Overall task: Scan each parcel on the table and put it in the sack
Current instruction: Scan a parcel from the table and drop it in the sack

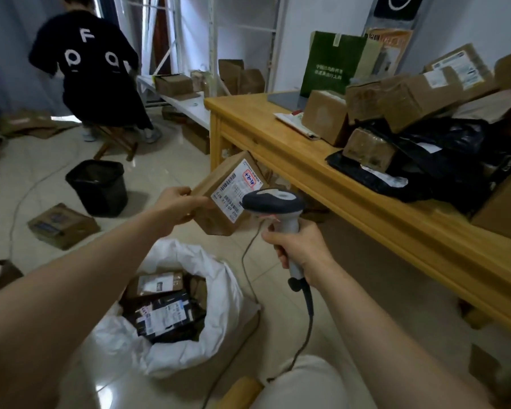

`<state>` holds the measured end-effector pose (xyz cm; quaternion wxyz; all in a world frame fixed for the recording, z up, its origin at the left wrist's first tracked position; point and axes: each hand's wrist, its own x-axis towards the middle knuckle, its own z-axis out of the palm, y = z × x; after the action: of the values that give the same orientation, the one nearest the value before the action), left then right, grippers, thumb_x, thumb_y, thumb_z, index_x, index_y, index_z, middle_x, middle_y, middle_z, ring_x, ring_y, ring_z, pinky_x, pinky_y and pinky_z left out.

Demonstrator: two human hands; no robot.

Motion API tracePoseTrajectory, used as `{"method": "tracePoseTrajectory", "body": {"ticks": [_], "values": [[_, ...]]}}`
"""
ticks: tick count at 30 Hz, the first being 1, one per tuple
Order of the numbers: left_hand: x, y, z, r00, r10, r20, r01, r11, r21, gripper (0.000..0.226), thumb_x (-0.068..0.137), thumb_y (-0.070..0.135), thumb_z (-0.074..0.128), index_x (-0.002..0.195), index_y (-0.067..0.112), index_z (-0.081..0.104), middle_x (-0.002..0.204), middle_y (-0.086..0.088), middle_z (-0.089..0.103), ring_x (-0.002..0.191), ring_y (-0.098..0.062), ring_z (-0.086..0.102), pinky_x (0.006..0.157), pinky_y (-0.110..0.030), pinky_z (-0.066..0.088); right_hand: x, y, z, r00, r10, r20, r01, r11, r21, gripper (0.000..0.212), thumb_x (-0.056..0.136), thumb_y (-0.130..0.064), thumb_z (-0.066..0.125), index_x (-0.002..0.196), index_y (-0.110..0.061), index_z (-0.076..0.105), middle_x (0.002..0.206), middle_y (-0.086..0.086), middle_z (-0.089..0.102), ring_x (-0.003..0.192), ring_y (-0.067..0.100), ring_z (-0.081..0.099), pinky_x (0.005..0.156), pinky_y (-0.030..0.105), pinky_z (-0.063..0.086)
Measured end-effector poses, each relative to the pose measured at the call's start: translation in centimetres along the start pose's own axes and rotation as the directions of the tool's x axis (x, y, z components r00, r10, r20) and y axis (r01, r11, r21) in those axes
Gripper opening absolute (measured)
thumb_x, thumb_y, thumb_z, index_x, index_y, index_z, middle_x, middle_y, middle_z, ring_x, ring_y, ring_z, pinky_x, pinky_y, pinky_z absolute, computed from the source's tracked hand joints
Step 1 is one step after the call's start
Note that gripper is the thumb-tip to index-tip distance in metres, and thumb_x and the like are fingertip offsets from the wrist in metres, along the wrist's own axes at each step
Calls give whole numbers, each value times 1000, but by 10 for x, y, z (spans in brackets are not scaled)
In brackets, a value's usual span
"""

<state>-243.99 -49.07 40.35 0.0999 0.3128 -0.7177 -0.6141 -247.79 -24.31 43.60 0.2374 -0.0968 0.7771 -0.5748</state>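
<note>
My left hand [180, 205] grips a small cardboard parcel [219, 214] by its left edge, holding it in the air with its white shipping label facing me. My right hand [300, 249] holds a grey corded barcode scanner [273, 203] by the handle, its head close to the label's lower right. Below, on the floor, a white sack [201, 302] stands open with several parcels inside. On the wooden table [366, 202] at the right lie more cardboard boxes [325, 116] and black plastic mailers [443, 160].
A black bin [98, 187] and loose boxes [61, 225] sit on the tiled floor to the left. A person in dark clothes [98, 75] bends over at the back left near a stool. The scanner cable [304, 329] trails down past my knee [304, 385].
</note>
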Motion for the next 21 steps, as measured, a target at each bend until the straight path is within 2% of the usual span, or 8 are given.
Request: {"method": "tracePoseTrajectory", "body": {"ticks": [5,6,8,9,11,13,15,21], "values": [[-1,2,-15,996,9,-93,-3,998,64,69,78,23,77,137,7,46,123,-10,56,115,-26,53,92,-36,47,-1,10,7,998,-53,38,56,996,-74,12,81,-7,69,78,-11,58,56,3,52,42,11,45,46,27,41],[-1,3,-16,994,8,-112,0,998,65,64,79,24,76,134,7,48,121,-10,56,114,-27,53,94,-38,47,-1,10,7,996,-76,42,80,991,-104,12,82,-9,69,77,-12,58,57,3,53,43,11,45,47,27,42],[0,4,-18,993,-8,-117,20,995,97,26,81,22,74,98,14,56,100,-7,59,100,-24,56,90,-35,48,-2,9,9,994,-101,42,106,986,-129,12,82,-10,69,78,-13,58,58,3,54,45,11,46,48,27,43],[0,4,-19,993,-1,-116,15,993,120,24,82,20,74,83,19,50,90,-5,57,93,-22,56,88,-33,48,-2,9,11,995,-94,39,98,988,-118,12,82,-11,69,79,-13,58,59,2,54,45,11,46,48,27,43],[0,4,-18,993,-13,-116,29,990,139,31,81,19,74,76,21,44,84,-4,56,89,-22,56,88,-33,49,-1,9,14,998,-51,33,54,995,-78,11,82,-11,70,82,-12,59,61,3,55,47,11,47,48,26,44],[1,0,-18,992,-4,-122,18,993,117,29,80,21,76,98,12,56,93,-7,59,97,-24,58,92,-36,50,0,12,16,999,-17,31,19,997,-75,10,82,-11,70,82,-11,59,62,4,55,49,13,47,50,26,44],[3,-3,-17,994,1,-114,11,995,97,71,78,22,77,137,1,43,110,-10,57,105,-25,57,97,-40,50,-1,15,17,1000,0,31,2,996,-84,11,81,-10,70,79,-11,59,61,5,54,48,13,47,49,27,44],[3,-8,-13,992,14,-126,-3,996,92,85,78,23,78,146,0,32,132,-17,50,119,-31,52,103,-44,46,-2,18,18,999,15,46,-14,999,-36,12,82,-9,69,75,-9,59,59,6,53,46,14,45,46,25,42]]}}
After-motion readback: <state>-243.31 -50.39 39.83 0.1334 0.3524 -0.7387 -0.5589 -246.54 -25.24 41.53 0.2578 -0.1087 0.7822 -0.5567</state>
